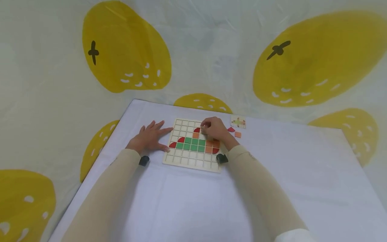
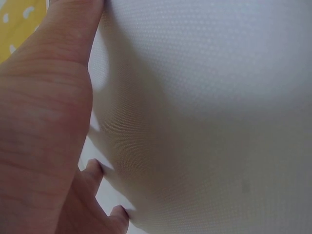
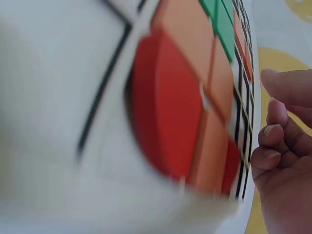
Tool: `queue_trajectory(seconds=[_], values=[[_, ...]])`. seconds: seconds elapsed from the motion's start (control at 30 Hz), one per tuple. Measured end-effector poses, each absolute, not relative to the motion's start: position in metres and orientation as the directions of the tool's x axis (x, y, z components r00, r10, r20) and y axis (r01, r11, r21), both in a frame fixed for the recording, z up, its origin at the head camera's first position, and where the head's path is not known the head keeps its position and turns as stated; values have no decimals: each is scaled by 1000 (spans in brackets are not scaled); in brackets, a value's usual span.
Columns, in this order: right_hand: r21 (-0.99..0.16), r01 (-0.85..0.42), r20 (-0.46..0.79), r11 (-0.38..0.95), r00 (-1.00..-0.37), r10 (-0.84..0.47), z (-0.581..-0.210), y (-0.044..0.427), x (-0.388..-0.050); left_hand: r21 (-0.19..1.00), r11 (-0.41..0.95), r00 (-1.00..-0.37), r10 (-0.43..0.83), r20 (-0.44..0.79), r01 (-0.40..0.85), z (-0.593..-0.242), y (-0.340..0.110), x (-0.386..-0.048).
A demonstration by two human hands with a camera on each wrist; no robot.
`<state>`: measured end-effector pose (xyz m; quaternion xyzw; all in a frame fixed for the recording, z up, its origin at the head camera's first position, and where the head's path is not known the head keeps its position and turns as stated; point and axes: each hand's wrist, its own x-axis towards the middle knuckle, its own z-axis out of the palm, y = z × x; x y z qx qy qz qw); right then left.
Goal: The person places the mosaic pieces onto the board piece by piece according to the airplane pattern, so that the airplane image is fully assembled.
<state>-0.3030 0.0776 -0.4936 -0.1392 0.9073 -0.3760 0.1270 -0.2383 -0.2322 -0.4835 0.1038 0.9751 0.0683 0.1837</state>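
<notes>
A square wooden grid board lies on the white table, with green square tiles, orange square tiles and red rounded tiles set in its cells. My left hand is spread flat beside the board, its thumb and a fingertip at the left edge. Over the upper right of the board my right hand has its fingers curled, close to a red rounded tile. In the right wrist view that hand's fingertips show, but whether a small tile is between them is hidden.
A small pattern card lies beyond the board's right corner. Near it are a loose red rounded tile and a loose orange square tile. A pale cloth with yellow fruit prints hangs behind the table.
</notes>
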Motion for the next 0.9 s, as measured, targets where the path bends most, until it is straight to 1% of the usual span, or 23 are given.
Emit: queue_trajectory(seconds=[0.13, 0.37, 0.63, 0.83, 0.9], values=[[-710, -158, -95, 686, -944, -315, -491, 100, -304, 172, 969, -911, 227, -344, 177, -483, -233, -238], [-656, -81, -90, 750, -979, -184, -489, 145, -301, 162, 971, -908, 222, -354, 174, -488, -235, -240], [-635, 66, -164, 769, -985, -51, -493, 200, -292, 162, 972, -915, 217, -341, 170, -489, -237, -240], [-591, 122, -262, 798, -964, -47, -496, 224, -283, 163, 970, -918, 224, -328, 179, -488, -236, -238], [-585, 123, -272, 801, -961, -52, -497, 226, -280, 169, 969, -917, 228, -328, 181, -488, -236, -237]])
